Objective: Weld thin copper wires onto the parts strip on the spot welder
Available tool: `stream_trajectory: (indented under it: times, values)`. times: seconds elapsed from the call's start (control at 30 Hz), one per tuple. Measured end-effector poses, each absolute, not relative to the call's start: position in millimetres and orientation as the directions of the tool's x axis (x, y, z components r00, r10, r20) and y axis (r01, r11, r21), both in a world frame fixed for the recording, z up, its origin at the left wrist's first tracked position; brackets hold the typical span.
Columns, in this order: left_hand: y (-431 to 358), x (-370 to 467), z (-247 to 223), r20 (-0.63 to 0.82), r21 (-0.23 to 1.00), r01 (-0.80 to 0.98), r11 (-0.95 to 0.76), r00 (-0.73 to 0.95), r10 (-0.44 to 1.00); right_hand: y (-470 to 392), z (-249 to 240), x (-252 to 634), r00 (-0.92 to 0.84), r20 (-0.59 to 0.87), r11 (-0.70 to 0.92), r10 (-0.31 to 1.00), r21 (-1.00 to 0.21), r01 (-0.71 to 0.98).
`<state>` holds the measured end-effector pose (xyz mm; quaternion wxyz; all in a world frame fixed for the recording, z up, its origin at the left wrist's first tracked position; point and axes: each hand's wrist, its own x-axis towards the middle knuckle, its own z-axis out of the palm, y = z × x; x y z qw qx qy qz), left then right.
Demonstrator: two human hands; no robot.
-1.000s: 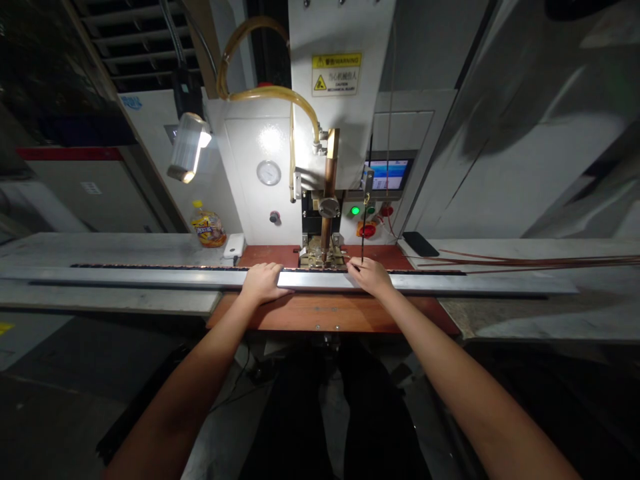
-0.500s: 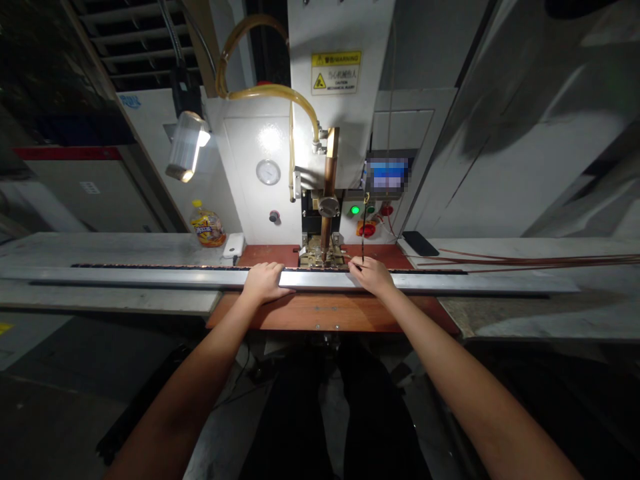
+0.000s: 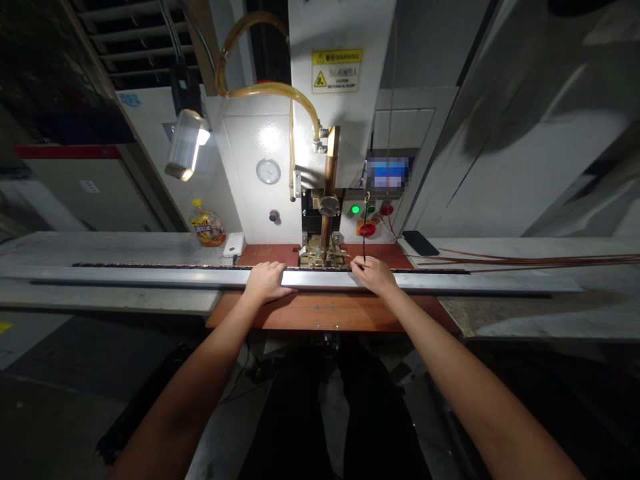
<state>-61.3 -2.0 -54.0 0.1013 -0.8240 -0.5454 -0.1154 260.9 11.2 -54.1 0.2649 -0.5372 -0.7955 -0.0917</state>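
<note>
A long silver metal bar (image 3: 320, 279) lies crosswise on the bench, with a dark strip (image 3: 165, 266) edged in copper colour along its far side. My left hand (image 3: 267, 281) is wrapped over the bar, thumb on the near side, left of the welding-type machine head. To the right of the head, my right hand (image 3: 374, 275) rests at the bar with its fingers pinched. A thin dark rod (image 3: 365, 233) rises from those fingers; its lower end is hidden by them. Between the hands, a copper-coloured vertical electrode (image 3: 327, 227) reaches down to a small metal fixture (image 3: 317, 250) behind the bar.
A brown board (image 3: 320, 310) lies under the bar. Several thin copper-coloured rods (image 3: 540, 260) and a black phone (image 3: 421, 243) are on the right bench. A yellow-capped bottle (image 3: 207, 223) and a white device (image 3: 233, 245) stand at left. A work lamp (image 3: 187, 145) hangs above.
The bar and strip have slid very slightly to the right, and both my hands have moved with them. The thin dark rod has shifted right a little too.
</note>
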Motion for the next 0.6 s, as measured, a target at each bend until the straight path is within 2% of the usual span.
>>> stream_trajectory:
  times: [0.2, 0.6]
  values:
    - [-2.5, -58.3, -53.3, 0.313, -0.074, 0.919, -0.387, 0.390, 0.866, 11.9, -55.9, 263.8, -0.281, 0.529, 0.401, 0.801, -0.125, 0.908]
    - [-3.6, -51.8, -52.0, 0.297, -0.036, 0.921, -0.388, 0.381, 0.876, 13.4, -58.6, 271.0, -0.278, 0.535, 0.411, 0.798, -0.145, 0.900]
